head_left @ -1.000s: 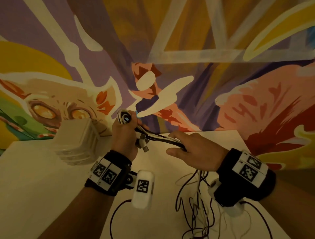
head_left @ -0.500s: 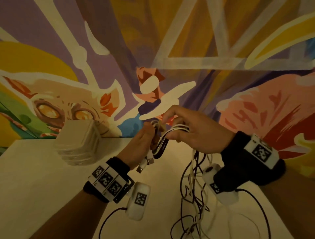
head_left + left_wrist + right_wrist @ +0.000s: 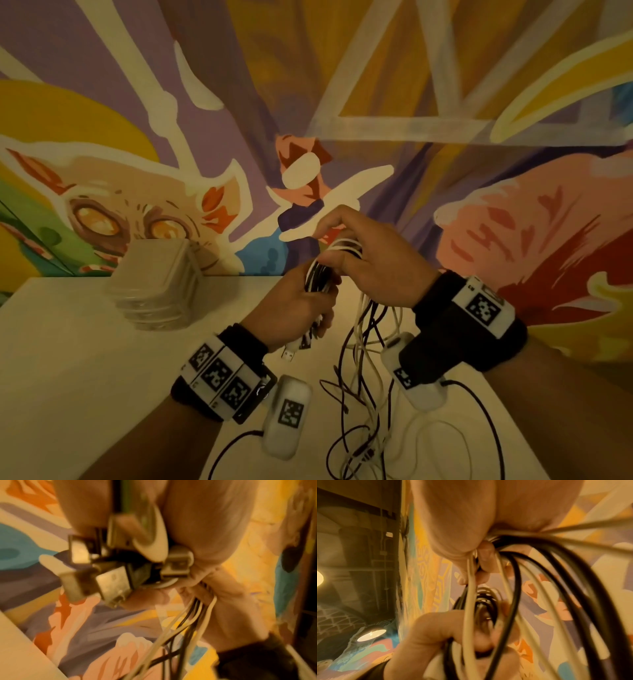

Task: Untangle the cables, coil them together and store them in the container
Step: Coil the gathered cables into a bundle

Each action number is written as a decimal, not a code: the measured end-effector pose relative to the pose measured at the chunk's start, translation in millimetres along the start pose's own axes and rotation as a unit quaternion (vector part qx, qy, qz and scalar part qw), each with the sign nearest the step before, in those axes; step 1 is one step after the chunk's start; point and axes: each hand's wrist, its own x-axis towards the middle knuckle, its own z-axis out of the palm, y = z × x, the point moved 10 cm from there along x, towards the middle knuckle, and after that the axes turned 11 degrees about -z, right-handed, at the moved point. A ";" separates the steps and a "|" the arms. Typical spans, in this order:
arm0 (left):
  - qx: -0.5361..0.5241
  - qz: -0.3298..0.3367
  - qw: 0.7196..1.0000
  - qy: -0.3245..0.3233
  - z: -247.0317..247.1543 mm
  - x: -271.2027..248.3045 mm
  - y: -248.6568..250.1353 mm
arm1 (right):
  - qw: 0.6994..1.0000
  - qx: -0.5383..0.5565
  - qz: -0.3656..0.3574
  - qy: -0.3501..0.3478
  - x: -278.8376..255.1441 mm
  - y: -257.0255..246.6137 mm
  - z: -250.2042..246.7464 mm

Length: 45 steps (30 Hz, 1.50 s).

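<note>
A bundle of black and white cables [image 3: 320, 277] is held above the white table [image 3: 68, 359]. My left hand [image 3: 301, 305] grips the coiled part, and USB plugs [image 3: 291, 353] stick out below its palm; the plugs [image 3: 109, 574] fill the left wrist view. My right hand [image 3: 363, 260] holds a loop of the cables [image 3: 346, 245] just above and right of the left hand. The right wrist view shows its fingers curled round the strands [image 3: 471, 574]. Loose cable lengths [image 3: 363, 394] hang from both hands onto the table. A clear plastic container [image 3: 157, 284] stands at the back left.
A painted mural wall [image 3: 376, 102] rises directly behind the table. Black wrist-camera leads [image 3: 479, 404] trail over the table near its front right corner. The table's right edge [image 3: 534, 428] runs diagonally under my right forearm.
My right hand rose from the table side and carried the cables up and over to my left hand, adding a loop to the coil. The left hand dropped slightly and tilted.
</note>
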 end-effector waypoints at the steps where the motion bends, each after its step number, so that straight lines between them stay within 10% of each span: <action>1: -0.046 -0.014 0.999 -0.008 -0.6 -0.6 -4.1 | 1.000 0.005 0.005 0.009 -2.8 4.2 -0.8; 8: -0.229 -0.048 0.972 0.012 -15.7 -2.8 -26.0 | 0.995 -0.016 0.068 -0.076 -35.6 42.6 41.3; 15: -0.158 -0.037 0.986 0.028 -16.8 -5.4 -30.0 | 0.991 -0.096 0.094 0.000 -39.8 55.8 45.3; 20: -0.176 -0.023 0.984 0.026 -14.6 -4.3 -29.3 | 0.935 -0.298 0.127 -0.147 -48.7 69.9 65.8; 34: -0.245 -0.045 0.967 0.047 3.4 -1.0 -51.0 | 0.927 -0.277 0.158 -0.199 -49.4 50.2 68.7; 45: -0.285 -0.086 0.934 0.200 -16.5 8.0 -57.8 | 0.944 -0.208 0.182 -0.180 -56.3 65.8 86.1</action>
